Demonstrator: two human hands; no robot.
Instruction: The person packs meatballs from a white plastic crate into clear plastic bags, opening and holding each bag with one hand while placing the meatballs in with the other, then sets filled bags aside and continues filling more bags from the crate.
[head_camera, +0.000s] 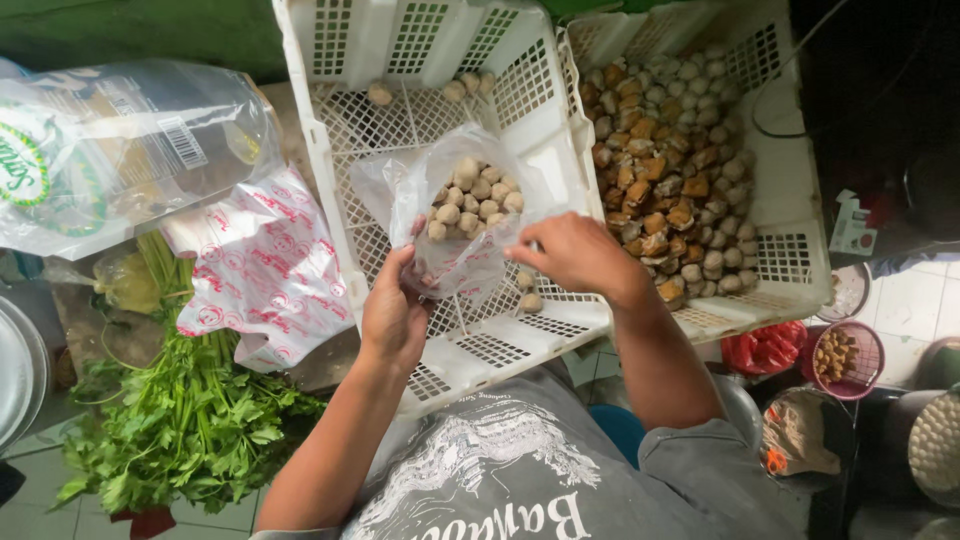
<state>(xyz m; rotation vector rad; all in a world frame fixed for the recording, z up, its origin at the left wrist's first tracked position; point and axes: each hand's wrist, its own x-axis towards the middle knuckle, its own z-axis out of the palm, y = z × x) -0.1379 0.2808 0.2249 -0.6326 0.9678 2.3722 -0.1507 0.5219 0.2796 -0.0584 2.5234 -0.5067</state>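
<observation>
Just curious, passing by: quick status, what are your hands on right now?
Left hand and right hand both gripping clear plastic bag of pale balls. Bag held over white crate. Nothing blocking.

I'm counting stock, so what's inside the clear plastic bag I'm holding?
The clear bag holds pale round balls; lower ones are covered by the left hand and crumpled plastic.

At the bottom centre of the frame the person wears a grey short-sleeved T-shirt (540, 470) of soft cotton, printed across the chest with a white line drawing and large white lettering. Both sleeves end above the elbow, leaving the forearms bare. The left hand (393, 315) and right hand (575, 255) carry no gloves, rings or watch.
</observation>
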